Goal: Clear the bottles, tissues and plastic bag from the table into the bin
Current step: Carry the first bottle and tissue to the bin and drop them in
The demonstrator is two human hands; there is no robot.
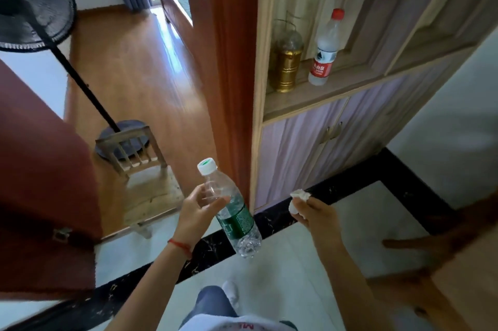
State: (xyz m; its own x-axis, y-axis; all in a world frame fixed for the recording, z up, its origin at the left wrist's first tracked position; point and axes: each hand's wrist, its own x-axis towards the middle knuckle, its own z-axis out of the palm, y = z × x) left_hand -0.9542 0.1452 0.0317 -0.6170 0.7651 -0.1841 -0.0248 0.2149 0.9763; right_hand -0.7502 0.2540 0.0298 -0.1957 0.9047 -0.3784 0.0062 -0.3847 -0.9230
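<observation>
My left hand [195, 210] grips a clear plastic bottle [234, 212] near its neck; the bottle has a white and green cap and a green label, and it hangs tilted with its base down to the right. My right hand [314, 213] pinches a crumpled white tissue [297, 200]. Both hands are held out over the tiled floor. No bin and no plastic bag are in view.
A wooden cabinet [323, 104] stands ahead on the right, its shelf holding a red-capped bottle [326, 48] and a gold container [285, 61]. A small wooden chair [142, 166] and a black standing fan [35, 4] are on the left by the doorway. A wooden table edge [458, 271] shows at the right.
</observation>
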